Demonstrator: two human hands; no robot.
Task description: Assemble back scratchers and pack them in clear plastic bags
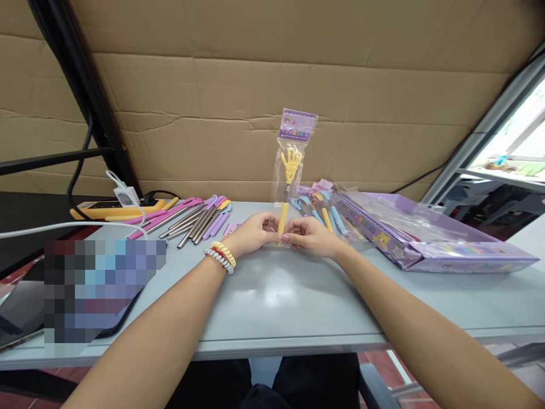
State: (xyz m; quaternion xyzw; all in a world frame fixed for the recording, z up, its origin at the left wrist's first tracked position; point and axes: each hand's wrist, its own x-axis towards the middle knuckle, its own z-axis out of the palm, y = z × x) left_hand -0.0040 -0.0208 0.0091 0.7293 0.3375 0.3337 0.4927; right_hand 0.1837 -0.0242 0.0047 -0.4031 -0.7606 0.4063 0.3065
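Note:
A yellow back scratcher with a hand-shaped head stands upright inside a clear plastic bag, topped by a purple header card. My left hand pinches the lower end of the bagged scratcher from one side. From the other side my right hand pinches it too, and the fingertips of both hands meet at the handle. Behind my right hand lie several bagged back scratchers in blue and yellow. Left of my left hand is a pile of loose back scratchers with metal rods and coloured ends.
An open purple display box with plastic bags inside stands on the grey table at right. A yellow power strip with a white charger and cable sits at left, near a pixelated device. Cardboard covers the back.

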